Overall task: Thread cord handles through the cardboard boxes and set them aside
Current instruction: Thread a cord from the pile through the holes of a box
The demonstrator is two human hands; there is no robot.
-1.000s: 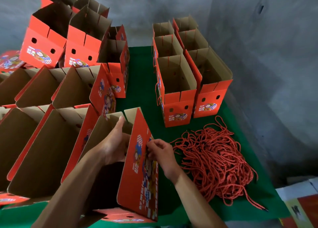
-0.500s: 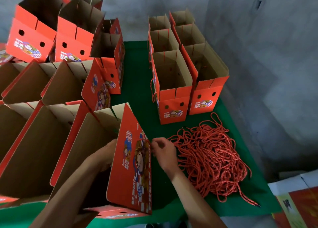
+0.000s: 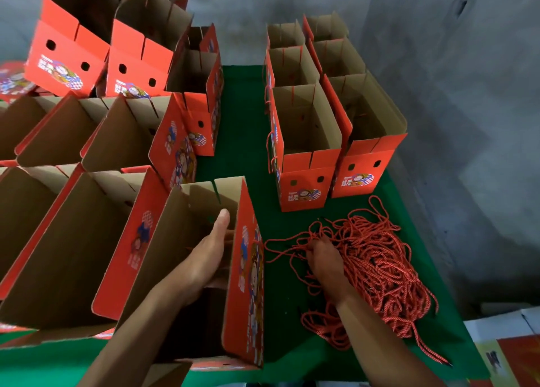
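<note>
Fingers (image 3: 312, 245) of the right hand (image 3: 327, 265) are curled down into the near-left edge of the red cord pile (image 3: 374, 272), closing on a few strands; how many is unclear. Left hand (image 3: 209, 258) reaches inside the nearest open box (image 3: 248, 272), its fingers straight and held together, flat against the inner side of the box's right wall, thumb hidden. That box stands on the green table cover (image 3: 242, 141), just left of the cords. Across the cover, four upright boxes (image 3: 306, 182) stand in two rows beyond the pile; the near-left one has a cord hanging at its side. More open boxes (image 3: 67, 141) crowd the left, some tilted.
</note>
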